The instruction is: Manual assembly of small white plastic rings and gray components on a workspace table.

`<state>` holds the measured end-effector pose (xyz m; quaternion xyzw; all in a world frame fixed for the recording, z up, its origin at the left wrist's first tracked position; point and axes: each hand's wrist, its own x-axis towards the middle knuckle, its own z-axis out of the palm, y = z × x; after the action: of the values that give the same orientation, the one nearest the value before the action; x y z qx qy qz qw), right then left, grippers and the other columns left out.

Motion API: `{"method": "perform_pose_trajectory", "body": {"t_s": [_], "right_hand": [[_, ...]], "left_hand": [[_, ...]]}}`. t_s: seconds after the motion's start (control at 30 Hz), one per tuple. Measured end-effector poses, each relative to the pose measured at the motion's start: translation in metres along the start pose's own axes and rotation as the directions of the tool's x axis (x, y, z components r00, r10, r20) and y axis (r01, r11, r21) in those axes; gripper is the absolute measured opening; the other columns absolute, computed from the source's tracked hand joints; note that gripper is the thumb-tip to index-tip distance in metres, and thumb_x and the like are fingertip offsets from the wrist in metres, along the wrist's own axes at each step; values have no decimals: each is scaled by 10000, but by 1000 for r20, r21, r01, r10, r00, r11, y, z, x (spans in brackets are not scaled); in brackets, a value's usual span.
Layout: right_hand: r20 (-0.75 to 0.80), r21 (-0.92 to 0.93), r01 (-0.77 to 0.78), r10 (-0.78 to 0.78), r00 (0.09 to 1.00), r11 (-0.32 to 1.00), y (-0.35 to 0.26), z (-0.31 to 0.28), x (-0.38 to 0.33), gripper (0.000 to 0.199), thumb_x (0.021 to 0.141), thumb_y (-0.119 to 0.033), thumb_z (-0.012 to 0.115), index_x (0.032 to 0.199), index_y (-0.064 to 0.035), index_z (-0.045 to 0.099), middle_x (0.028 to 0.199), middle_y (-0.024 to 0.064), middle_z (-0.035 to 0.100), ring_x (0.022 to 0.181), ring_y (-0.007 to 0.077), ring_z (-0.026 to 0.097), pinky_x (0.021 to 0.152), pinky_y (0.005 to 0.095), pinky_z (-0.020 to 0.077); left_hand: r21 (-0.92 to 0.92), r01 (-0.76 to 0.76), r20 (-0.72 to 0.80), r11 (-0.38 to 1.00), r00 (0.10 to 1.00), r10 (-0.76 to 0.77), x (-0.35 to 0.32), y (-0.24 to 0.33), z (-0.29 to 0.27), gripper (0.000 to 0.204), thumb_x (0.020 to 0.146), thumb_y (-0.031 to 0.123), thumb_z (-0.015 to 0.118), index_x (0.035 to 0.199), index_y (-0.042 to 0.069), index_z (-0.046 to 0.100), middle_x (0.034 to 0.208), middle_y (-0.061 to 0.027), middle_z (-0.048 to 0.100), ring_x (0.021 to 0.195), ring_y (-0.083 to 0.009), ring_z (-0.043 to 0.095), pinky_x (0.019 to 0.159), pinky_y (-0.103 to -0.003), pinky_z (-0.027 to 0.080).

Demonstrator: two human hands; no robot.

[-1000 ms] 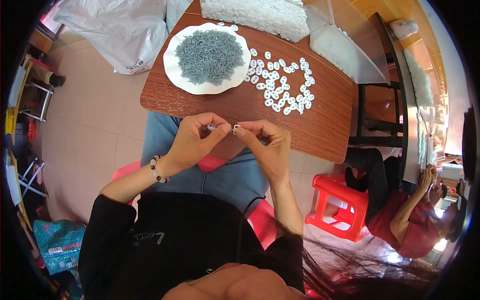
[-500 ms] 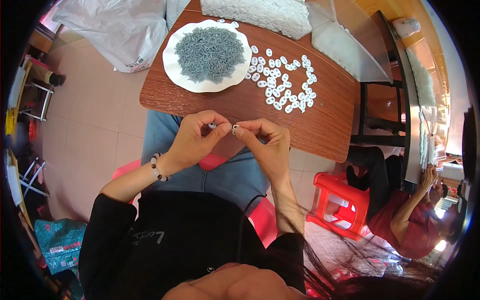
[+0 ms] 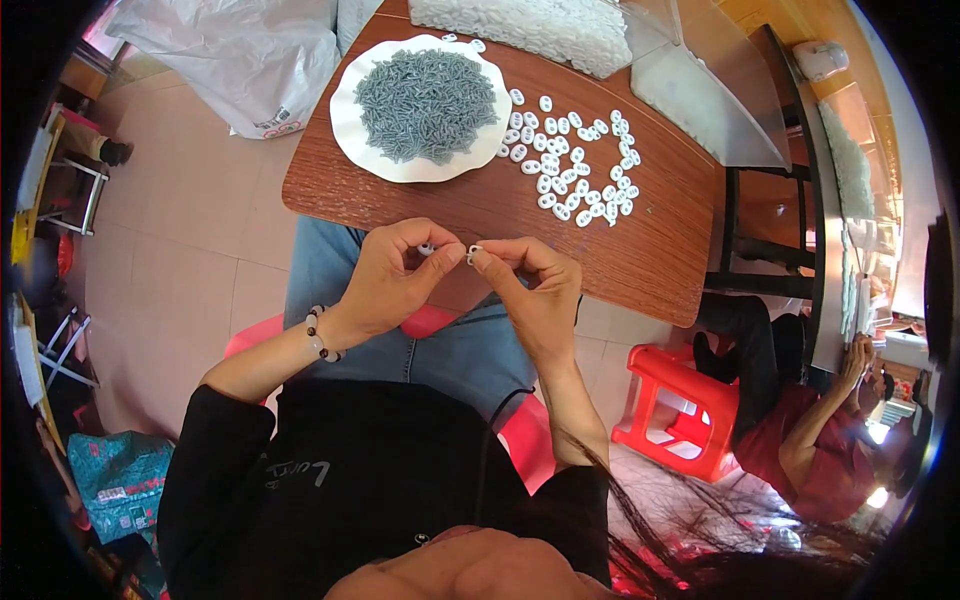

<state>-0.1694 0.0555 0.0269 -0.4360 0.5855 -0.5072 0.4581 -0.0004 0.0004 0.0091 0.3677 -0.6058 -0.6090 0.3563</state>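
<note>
Pale lettering (image 3: pixel 319 473) on black shirt (image 3: pixel 390 440); print (image 3: pixel 277 124) on white bag (image 3: pixel 235 60), teal bag (image 3: pixel 115 465).

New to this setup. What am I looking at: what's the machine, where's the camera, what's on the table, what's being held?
There is no machine: a person works with bare hands. Every picture comes from one wide fisheye camera on that person's head, looking down, so straight edges bend near the rim.

On the brown table, a white wavy-edged plate holds a heap of small grey screw-like pieces. Right of it lie scattered white ovals, each with two dark spots.

The right hand pinches a small white part between thumb and finger. The left hand is close beside it, with a white oval piece among its curled fingers.
</note>
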Motion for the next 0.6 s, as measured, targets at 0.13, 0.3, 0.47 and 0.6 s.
{"method": "perform_pose_trajectory", "body": {"t_s": [0.13, 0.3, 0.47, 0.6], "right_hand": [[6, -12, 10, -10, 1000, 1000, 1, 0, 0, 116, 836, -25, 699, 940, 27, 699, 828, 31, 687, 742, 52, 601, 684, 187, 465], [12, -10, 12, -12, 1000, 1000, 2, 1, 0, 117, 836, -27, 700, 939, 29, 699, 818, 30, 685, 742, 54, 602, 682, 187, 465], [19, -14, -3, 3, 1000, 1000, 1, 2, 0, 116, 837, -32, 702, 935, 30, 699, 815, 27, 684, 739, 52, 602, 679, 187, 464], [10, 7, -2, 2, 1000, 1000, 3, 2, 0, 121, 837, -29, 701, 944, 28, 697, 821, 23, 686, 748, 49, 602, 686, 183, 461]], "left_hand": [[18, -2, 0, 1000, 1000, 2, 0, 1, 0, 119, 904, 107, 638, 872, -8, 649, 790, 8, 605, 731, -39, 503, 617, -202, 393], [67, -29, -6, 997, 1000, 30, 0, -2, -1, 98, 874, 90, 661, 876, -8, 662, 801, -17, 634, 720, -48, 556, 609, -204, 442], [75, -29, -17, 997, 999, 30, 0, -1, -1, 99, 874, 89, 660, 878, -10, 664, 798, -19, 638, 716, -46, 555, 601, -204, 438], [58, -4, -21, 998, 1000, 5, 1, -5, -1, 146, 904, 133, 649, 871, -8, 661, 783, 14, 617, 727, -28, 505, 607, -197, 394]]}}
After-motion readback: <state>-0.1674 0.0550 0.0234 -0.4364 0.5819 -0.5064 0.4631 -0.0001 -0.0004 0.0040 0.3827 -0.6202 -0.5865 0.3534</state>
